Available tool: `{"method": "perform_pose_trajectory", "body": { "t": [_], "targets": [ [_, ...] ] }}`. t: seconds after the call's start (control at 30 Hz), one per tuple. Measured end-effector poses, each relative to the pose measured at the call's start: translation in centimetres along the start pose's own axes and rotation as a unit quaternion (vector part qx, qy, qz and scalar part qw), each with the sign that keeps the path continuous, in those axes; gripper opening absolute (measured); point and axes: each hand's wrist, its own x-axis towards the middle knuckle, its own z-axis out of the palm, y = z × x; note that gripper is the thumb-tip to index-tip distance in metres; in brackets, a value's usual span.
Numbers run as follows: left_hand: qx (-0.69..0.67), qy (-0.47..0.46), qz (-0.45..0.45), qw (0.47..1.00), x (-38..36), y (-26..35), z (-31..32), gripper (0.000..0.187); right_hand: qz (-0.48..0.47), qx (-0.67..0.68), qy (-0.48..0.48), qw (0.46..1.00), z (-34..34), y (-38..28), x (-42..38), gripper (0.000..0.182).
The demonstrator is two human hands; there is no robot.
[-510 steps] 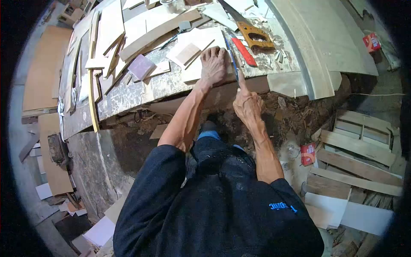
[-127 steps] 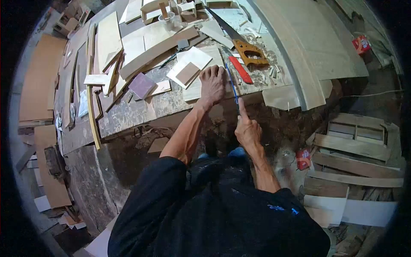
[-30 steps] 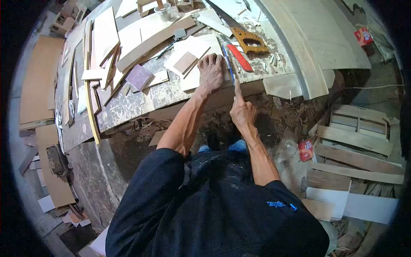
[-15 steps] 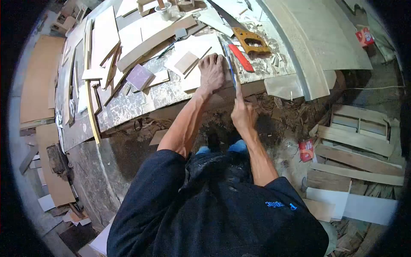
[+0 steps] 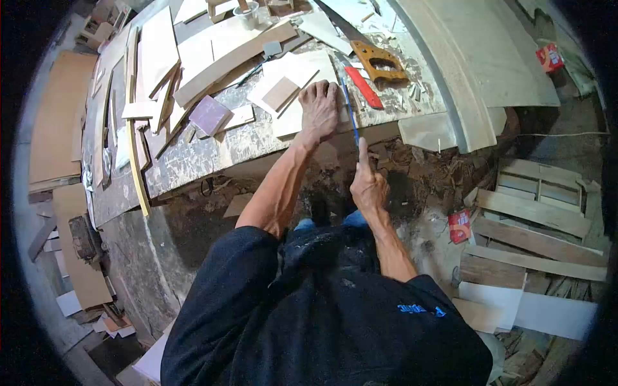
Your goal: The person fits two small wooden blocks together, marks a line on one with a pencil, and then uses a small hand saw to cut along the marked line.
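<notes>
My left hand (image 5: 318, 110) presses down on a pale board (image 5: 293, 122) at the bench's front edge, its fingers curled. Just right of it, a thin blue-edged blade (image 5: 349, 106) lies along the board's right side. My right hand (image 5: 369, 186) is closed round the near end of this tool, index finger stretched along it; the handle is hidden in the palm. A red-handled tool (image 5: 364, 87) rests right of the blade, beside a handsaw with a yellow-brown handle (image 5: 380, 63).
A purple block (image 5: 210, 116), a long curved wooden piece (image 5: 235, 63) and a white cup (image 5: 247, 16) are on the bench's left part. A large curved panel (image 5: 450, 71) overhangs the right edge. Boards (image 5: 531, 212) lie stacked on the floor at right.
My right hand has drawn back toward my body with the blue-edged tool, slightly to the right. My left hand stays on the board.
</notes>
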Motion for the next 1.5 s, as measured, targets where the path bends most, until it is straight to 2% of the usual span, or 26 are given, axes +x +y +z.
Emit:
{"method": "perform_pose_trajectory", "body": {
  "t": [0.03,0.07,0.17,0.3,0.33,0.37,0.47,0.57,0.6,0.67,0.73,0.83,0.87,0.97,1.0,1.17,1.23,1.3,1.4,1.5],
  "targets": [
    [0.007,-0.011,-0.002,1.0,-0.4,0.0,-0.1,0.054,0.02,-0.011,-0.025,0.999,0.1,0.1,-0.6,0.066],
    [0.013,-0.018,-0.003,1.0,-0.3,0.0,-0.2,0.053,-0.032,0.005,0.048,0.998,1.5,1.0,0.5,0.066],
    [0.012,-0.027,-0.007,1.0,-0.3,0.4,-0.7,0.053,-0.057,-0.02,0.052,0.997,-0.3,-1.4,3.7,0.067],
    [0.003,-0.012,-0.006,1.0,0.2,0.2,-0.3,0.055,-0.039,0.007,0.035,0.999,0.0,0.0,-0.1,0.069],
    [0.0,-0.012,-0.004,1.0,0.4,0.1,-0.2,0.056,-0.011,0.03,0.006,0.999,0.0,0.4,-1.2,0.07],
    [-0.002,-0.017,-0.003,1.0,0.0,0.0,-0.1,0.056,-0.016,0.022,0.008,1.0,0.2,0.5,-1.2,0.07],
    [0.017,0.042,0.025,0.999,-0.1,0.4,-0.8,0.042,-0.019,0.027,0.021,0.999,0.6,-0.1,1.7,0.069],
    [0.009,0.03,0.02,0.999,-0.1,0.4,-0.7,0.044,-0.011,0.005,-0.001,1.0,-0.4,-1.5,3.5,0.068],
    [0.01,0.037,0.024,0.999,-0.1,0.4,-0.5,0.044,-0.039,-0.02,0.039,0.998,-0.5,-1.3,2.8,0.069],
    [0.013,0.048,0.03,0.998,-0.3,-0.1,0.2,0.044,-0.045,-0.006,0.038,0.998,-0.5,-0.4,0.4,0.069],
    [0.013,0.045,0.031,0.998,-0.1,-0.2,0.2,0.044,0.017,0.009,-0.055,0.998,-2.3,-1.0,-1.3,0.069],
    [0.007,0.014,0.027,1.0,0.0,-0.1,-0.4,0.043,0.019,0.032,-0.061,0.997,-1.5,-1.3,1.4,0.091],
    [0.009,-0.008,0.017,1.0,-0.1,0.4,-0.9,0.044,-0.01,0.023,-0.018,1.0,-1.1,-1.5,3.0,0.088],
    [-0.005,-0.025,0.003,1.0,-0.1,0.9,-1.2,0.045,-0.027,0.021,-0.011,0.999,0.7,-0.4,5.3,0.083],
    [-0.006,-0.017,0.0,1.0,-0.1,0.7,-1.1,0.044,-0.067,0.047,0.066,0.994,0.5,-0.3,4.9,0.066],
    [0.001,-0.023,0.01,1.0,0.0,0.4,-0.8,0.044,-0.031,0.118,0.042,0.992,-1.9,-1.4,3.2,0.067],
    [-0.002,-0.031,0.005,1.0,-0.1,0.7,-1.2,0.044,-0.03,0.138,0.042,0.989,-1.9,-1.7,3.2,0.073],
    [0.012,-0.009,0.02,1.0,-0.1,0.3,-0.7,0.044,-0.042,0.111,0.024,0.993,-1.2,-1.2,3.3,0.084],
    [-0.001,-0.001,0.022,1.0,-0.3,0.5,-0.9,0.045,-0.09,0.008,0.039,0.995,1.4,0.1,3.7,0.084],
    [0.011,0.0,0.027,1.0,-0.2,0.2,-0.9,0.045,-0.05,0.189,0.115,0.974,0.6,-0.4,2.6,0.067]
  ]
}}
